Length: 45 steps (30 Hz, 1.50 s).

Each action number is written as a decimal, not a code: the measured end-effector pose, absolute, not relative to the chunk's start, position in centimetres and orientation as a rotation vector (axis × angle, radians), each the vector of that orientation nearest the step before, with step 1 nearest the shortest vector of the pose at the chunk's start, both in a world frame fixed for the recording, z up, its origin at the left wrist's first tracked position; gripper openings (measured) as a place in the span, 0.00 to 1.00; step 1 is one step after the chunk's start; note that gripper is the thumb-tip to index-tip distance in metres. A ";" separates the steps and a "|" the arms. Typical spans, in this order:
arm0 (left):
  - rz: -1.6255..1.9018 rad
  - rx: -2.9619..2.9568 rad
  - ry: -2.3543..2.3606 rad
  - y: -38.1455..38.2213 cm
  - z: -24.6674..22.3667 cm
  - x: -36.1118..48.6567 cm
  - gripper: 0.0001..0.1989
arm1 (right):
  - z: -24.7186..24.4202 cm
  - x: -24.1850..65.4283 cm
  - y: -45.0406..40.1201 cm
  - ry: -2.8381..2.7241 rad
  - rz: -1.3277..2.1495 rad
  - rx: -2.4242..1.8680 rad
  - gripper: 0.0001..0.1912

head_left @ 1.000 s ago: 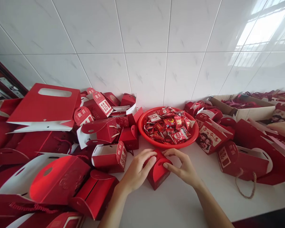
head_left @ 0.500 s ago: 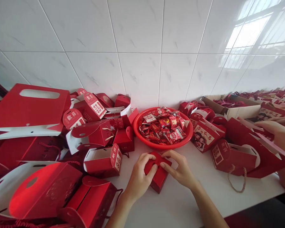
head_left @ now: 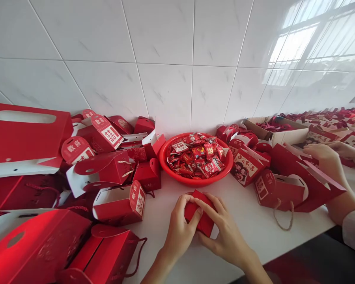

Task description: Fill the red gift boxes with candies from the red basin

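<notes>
A small red gift box (head_left: 203,224) is between my two hands, just above or on the white table; which of the two I cannot tell. My left hand (head_left: 184,227) grips its left side, with thumb and fingers closed near the top. My right hand (head_left: 220,227) wraps round its right side, fingers over the upper part and thumb at the lower edge. The fingers hide part of the box. Right behind it stands a red plastic basket (head_left: 195,182) heaped with wrapped candies (head_left: 197,156).
Red gift boxes (head_left: 118,205) crowd the left side, some with rope handles. More boxes (head_left: 248,161) stand at right, beside a cardboard tray (head_left: 290,136) of dark red items. Another person's hands (head_left: 325,157) work at far right. A tiled wall (head_left: 165,86) closes the back.
My right hand has shifted from the box's top down round its right side, and the box has turned or tilted. The view has swung slightly right; more of the other person's hands shows.
</notes>
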State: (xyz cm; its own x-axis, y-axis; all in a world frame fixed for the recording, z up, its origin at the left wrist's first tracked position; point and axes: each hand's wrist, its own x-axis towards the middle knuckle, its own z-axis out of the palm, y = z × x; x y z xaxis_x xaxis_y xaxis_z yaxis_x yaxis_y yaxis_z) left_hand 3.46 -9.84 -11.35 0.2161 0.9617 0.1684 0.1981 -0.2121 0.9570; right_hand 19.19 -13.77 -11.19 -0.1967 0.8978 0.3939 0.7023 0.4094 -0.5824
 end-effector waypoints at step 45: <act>0.958 1.730 1.095 -10.2 -11.0 2.9 0.11 | -15.3 32.1 -6.1 -1.636 -0.499 -1.743 0.22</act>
State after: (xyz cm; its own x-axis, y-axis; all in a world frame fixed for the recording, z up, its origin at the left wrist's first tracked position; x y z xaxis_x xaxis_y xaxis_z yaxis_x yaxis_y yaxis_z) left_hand 2.87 -10.17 -11.01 0.3223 0.9335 0.1570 0.2800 -0.2524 0.9262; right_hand 32.15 -6.13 -15.29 0.1342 0.7123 0.6889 0.9756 0.0269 -0.2179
